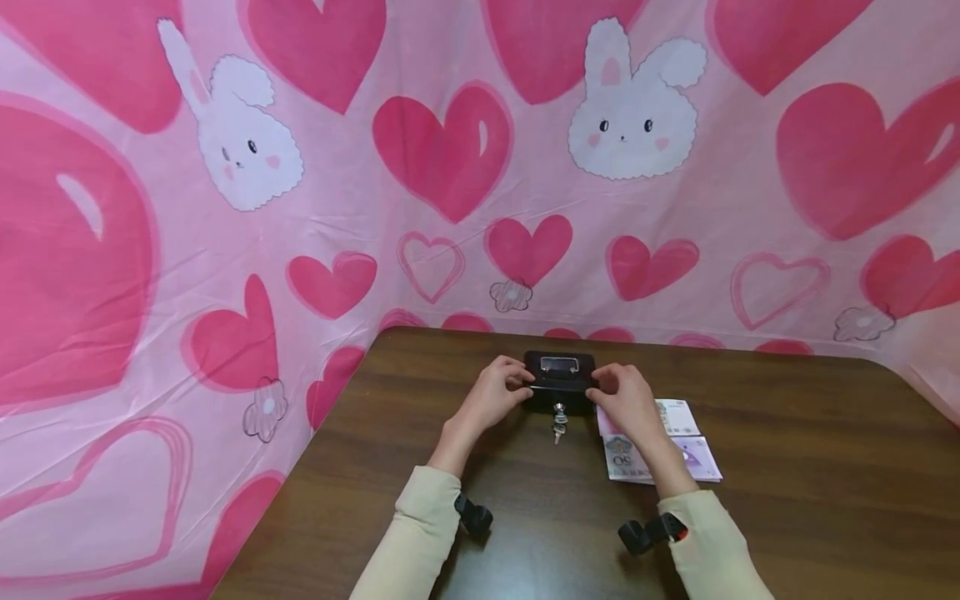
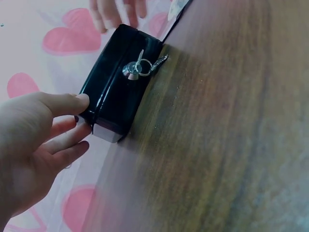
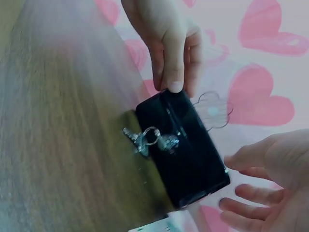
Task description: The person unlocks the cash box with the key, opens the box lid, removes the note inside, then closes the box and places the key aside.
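A small black cash box (image 1: 558, 387) with a metal carry handle on its lid stands near the back of the table. Keys (image 1: 559, 423) on a ring hang from the lock in its front. My left hand (image 1: 495, 396) pinches the box's left end, with the thumb at the front corner and the fingers at the side, as the left wrist view shows. At the right end is my right hand (image 1: 625, 400), its thumb tip right at the corner and its other fingers loosely bent and spread beside the box (image 3: 190, 150).
Several banknotes (image 1: 697, 454) lie on the table to the right of the box, partly under my right forearm. The brown wooden table (image 1: 817, 467) stands against a pink cloth (image 1: 465, 267) with hearts and rabbits. Black cameras are strapped at both wrists.
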`<action>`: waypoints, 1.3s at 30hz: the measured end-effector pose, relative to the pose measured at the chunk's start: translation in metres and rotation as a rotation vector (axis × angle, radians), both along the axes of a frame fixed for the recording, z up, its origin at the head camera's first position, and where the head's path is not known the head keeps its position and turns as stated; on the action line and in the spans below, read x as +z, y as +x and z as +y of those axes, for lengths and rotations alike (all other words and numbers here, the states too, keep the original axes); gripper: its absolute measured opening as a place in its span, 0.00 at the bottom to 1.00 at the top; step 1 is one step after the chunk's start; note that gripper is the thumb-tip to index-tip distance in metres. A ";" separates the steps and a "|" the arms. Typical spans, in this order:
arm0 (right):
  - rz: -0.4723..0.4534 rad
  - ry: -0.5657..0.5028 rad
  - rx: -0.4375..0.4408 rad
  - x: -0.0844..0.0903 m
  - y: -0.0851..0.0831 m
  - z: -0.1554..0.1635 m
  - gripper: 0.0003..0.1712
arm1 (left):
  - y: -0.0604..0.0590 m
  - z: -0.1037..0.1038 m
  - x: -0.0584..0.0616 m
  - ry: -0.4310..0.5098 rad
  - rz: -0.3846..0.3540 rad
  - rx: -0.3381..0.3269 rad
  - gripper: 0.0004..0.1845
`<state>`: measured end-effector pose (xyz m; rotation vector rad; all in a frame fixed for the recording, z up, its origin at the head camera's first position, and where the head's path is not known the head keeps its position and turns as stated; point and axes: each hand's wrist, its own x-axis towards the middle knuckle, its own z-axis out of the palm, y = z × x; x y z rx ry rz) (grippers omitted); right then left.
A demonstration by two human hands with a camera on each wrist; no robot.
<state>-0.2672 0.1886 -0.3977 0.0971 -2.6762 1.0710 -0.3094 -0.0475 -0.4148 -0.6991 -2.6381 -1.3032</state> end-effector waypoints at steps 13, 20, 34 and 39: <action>-0.214 0.035 0.161 0.004 0.008 -0.020 0.10 | -0.001 -0.001 -0.001 -0.007 0.009 -0.003 0.09; -0.287 0.100 0.155 -0.011 0.008 -0.028 0.09 | -0.001 0.000 -0.001 -0.016 -0.002 -0.006 0.10; -0.246 0.078 0.114 -0.014 0.007 -0.035 0.10 | 0.000 -0.001 0.002 -0.031 0.006 -0.016 0.10; -0.230 0.072 0.122 -0.013 0.007 -0.037 0.09 | 0.000 -0.001 0.000 -0.018 -0.010 -0.017 0.10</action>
